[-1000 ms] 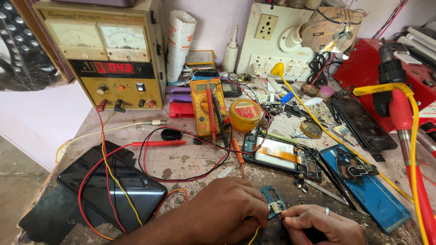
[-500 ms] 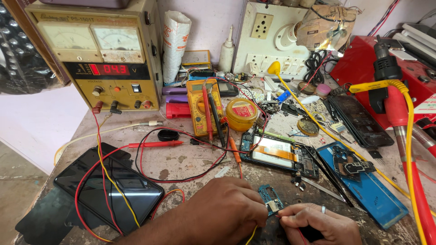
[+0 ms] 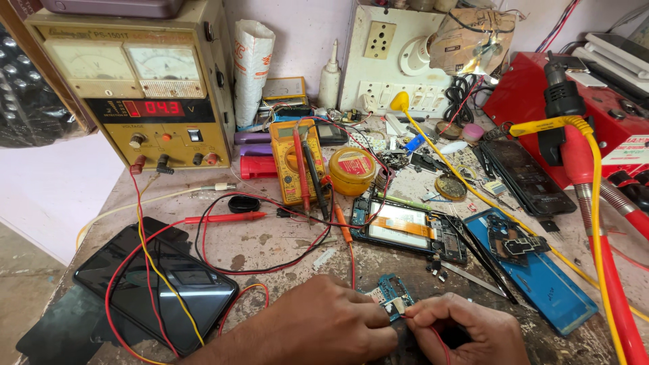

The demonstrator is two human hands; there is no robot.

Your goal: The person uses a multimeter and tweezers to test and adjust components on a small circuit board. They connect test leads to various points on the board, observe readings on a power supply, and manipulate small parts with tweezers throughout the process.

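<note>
At the bench's near edge my left hand [image 3: 324, 324] pinches a small blue-green circuit board [image 3: 391, 295] flat on the worn top. My right hand [image 3: 466, 331] is closed around a thin red wire [image 3: 433, 332], its tip pressed to the board's near corner. Just beyond lies an opened phone [image 3: 409, 230] with an orange flex cable, and black tweezers [image 3: 483, 253] rest to its right.
A beige power supply [image 3: 128, 81] with a red readout stands back left, red and yellow leads trailing over a black phone [image 3: 159, 284]. A yellow multimeter [image 3: 294, 159], a round yellow tin [image 3: 351, 170], a blue phone back [image 3: 534, 274], a socket board [image 3: 395, 57] and a hot-air tool [image 3: 574, 149] crowd the bench.
Both hands stay on the small board. The view has tilted slightly, so the bench items sit a little lower and left in the picture.
</note>
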